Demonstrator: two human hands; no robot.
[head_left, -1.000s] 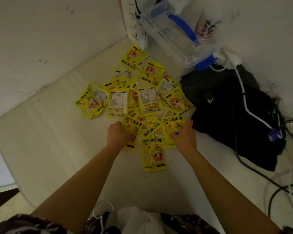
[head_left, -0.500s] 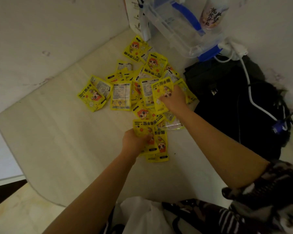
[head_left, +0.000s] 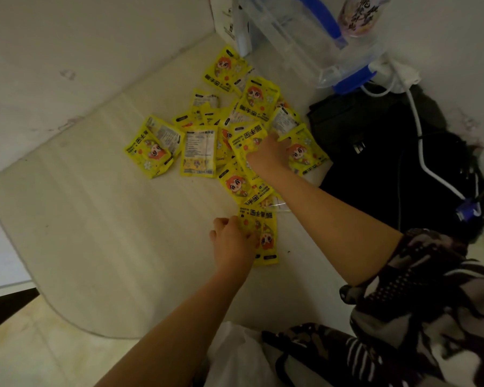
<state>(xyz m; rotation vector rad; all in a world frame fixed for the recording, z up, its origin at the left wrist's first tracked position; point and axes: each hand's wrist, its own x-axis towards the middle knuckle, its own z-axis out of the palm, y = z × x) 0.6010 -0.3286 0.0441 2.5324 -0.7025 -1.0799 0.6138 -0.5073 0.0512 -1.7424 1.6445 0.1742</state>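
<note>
Pale rounded mat (head_left: 95, 219) lay bare leftward, black bag (head_left: 374, 152) crowded right, left grip (head_left: 232, 241) clamped yellow sachet stack (head_left: 266, 238), right grip (head_left: 268, 157) clutched single yellow sachet (head_left: 247, 139).

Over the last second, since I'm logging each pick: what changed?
The right hand reached forward from the near edge into the pile and gripped a packet. The left hand gathered a small stack and holds it. The rest of the pile, box and bag stayed put.

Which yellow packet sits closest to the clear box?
The face-up packet at the far end of the pile, just beside the clear box, cartoon figure showing; all the others lie farther from it.
</note>
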